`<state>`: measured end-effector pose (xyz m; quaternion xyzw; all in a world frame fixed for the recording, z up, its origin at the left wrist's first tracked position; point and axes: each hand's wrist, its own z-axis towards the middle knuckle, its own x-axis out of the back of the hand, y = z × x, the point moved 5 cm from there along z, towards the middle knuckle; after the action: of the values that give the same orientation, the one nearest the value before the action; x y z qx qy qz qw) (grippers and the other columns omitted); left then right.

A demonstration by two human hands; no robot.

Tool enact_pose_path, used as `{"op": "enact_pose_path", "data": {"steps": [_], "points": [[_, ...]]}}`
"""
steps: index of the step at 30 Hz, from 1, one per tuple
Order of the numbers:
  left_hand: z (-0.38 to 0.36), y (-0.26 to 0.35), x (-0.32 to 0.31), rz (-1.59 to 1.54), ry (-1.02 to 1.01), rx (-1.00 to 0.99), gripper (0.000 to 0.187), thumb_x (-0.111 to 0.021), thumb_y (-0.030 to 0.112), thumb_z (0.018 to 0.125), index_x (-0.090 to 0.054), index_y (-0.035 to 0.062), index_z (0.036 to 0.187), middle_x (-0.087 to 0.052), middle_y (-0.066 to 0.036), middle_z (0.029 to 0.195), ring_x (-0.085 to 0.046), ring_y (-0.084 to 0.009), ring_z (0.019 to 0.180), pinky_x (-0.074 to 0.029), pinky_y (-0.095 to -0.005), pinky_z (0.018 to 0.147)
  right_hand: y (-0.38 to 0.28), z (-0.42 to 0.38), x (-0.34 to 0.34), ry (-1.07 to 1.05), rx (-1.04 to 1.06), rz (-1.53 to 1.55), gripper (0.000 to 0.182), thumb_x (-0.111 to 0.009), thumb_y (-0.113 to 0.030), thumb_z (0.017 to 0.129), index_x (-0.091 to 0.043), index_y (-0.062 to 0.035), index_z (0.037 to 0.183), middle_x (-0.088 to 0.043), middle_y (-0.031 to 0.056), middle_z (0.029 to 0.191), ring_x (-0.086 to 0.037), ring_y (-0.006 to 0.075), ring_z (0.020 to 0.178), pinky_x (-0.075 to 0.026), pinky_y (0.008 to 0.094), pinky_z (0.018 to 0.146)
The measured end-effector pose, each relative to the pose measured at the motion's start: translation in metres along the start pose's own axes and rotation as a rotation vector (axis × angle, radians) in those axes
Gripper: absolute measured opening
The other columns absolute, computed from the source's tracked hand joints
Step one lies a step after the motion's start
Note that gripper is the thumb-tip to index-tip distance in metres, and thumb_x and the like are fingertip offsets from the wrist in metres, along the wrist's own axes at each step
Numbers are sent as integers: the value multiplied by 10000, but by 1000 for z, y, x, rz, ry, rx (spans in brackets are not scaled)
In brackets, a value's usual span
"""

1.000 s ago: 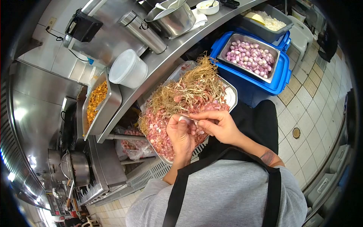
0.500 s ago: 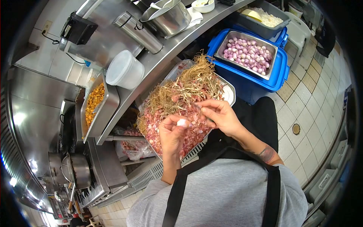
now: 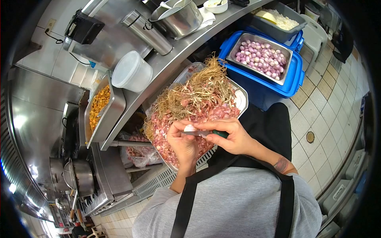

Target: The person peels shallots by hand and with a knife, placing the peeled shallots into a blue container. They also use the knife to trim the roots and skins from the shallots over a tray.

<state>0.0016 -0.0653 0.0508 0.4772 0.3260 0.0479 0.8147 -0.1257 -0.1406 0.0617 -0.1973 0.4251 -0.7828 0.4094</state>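
The person's left hand (image 3: 182, 141) pinches a small, pale peeled bulb (image 3: 189, 128) above the near part of a large, light-rimmed tray (image 3: 246, 96). Close beside it, the right hand (image 3: 234, 137) is closed around a small knife with a green handle (image 3: 220, 134), its blade against the bulb. Tan, stringy roots (image 3: 198, 89) lie along the tray's far edge, and pinkish skins (image 3: 164, 137) spread toward its near left corner

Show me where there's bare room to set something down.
Floor tiles, right of the black-clad leg; a small patch of steel counter between the white tub and steel cylinder. Crowded: the heaped tray and the counter around the pot.
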Motion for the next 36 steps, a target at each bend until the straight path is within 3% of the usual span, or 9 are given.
{"op": "enact_pose_path", "data": {"steps": [5, 14, 17, 18, 21, 28, 31, 32, 36], "points": [[-4, -4, -5, -57, 48, -4, 371, -793, 260, 676, -505, 48, 774, -588, -65, 803, -565, -117, 690, -478, -233, 615, -1, 0, 1, -19, -60, -2, 305, -605, -5, 798, -615, -22, 1103, -656, 125, 1017, -645, 210, 907, -490, 272, 763], [-6, -4, 6, 28, 84, -6, 338, -761, 240, 721, -503, 34, 795, -582, -83, 846, -565, -123, 683, -485, -227, 570, 0, 0, 0, 68, 30, -18, 263, -585, -32, 833, -627, -25, 1092, -644, 88, 788, -596, 138, 672, -455, 251, 600], [-6, -3, -7, -64, 32, 83, 332, -755, 228, 731, -515, 21, 830, -582, -94, 866, -576, -138, 692, -498, -235, 581, 15, -7, -6, 29, -426, 571, 267, -539, -56, 884, -592, -26, 1144, -599, 36, 739, -520, 75, 587, -405, 199, 524], [-5, -4, -7, -59, 14, 88, 332, -753, 225, 734, -519, 16, 841, -583, -97, 867, -580, -143, 693, -500, -237, 582, 21, -9, -7, 3, -455, 675, 278, -493, -76, 921, -556, -28, 1187, -544, -1, 710, -432, 27, 531, -334, 159, 462], [-4, -6, -7, -69, -51, 129, 321, -743, 206, 747, -532, 1, 877, -589, -107, 880, -591, -155, 701, -507, -243, 586, 28, -10, -3, 88, -514, 751, 277, -491, -73, 921, -552, -30, 1188, -537, 6, 705, -398, 21, 500, -300, 154, 436], [-4, -6, -2, -119, -22, 205, 241, -692, 91, 783, -548, -14, 945, -619, -127, 935, -612, -160, 752, -517, -254, 647, 9, -5, 2, 98, -352, 303, 301, -540, -69, 879, -565, -9, 1172, -651, 69, 890, -599, 102, 696, -485, 226, 641], [-4, -9, 0, -151, 5, 162, 230, -685, 65, 782, -549, -15, 949, -622, -118, 940, -612, -153, 773, -518, -257, 686, -1, -1, -1, 87, -89, 68, 332, -574, -48, 836, -569, -7, 1166, -651, 124, 1037, -634, 165, 894, -488, 275, 773], [-5, -10, 0, -160, 16, 147, 228, -685, 59, 781, -548, -15, 948, -622, -114, 939, -611, -151, 780, -518, -258, 698, -1, -1, -1, 68, -140, 78, 338, -587, -37, 818, -579, -12, 1155, -637, 158, 1061, -631, 196, 948, -486, 287, 788], [-8, -6, -3, -35, 50, 97, 252, -689, 150, 799, -542, 4, 942, -617, -58, 854, -603, -133, 751, -503, -237, 654, -1, -2, -2, 86, -66, 1, 321, -589, -35, 819, -591, -11, 1139, -644, 149, 1046, -637, 183, 907, -489, 283, 773]]}}
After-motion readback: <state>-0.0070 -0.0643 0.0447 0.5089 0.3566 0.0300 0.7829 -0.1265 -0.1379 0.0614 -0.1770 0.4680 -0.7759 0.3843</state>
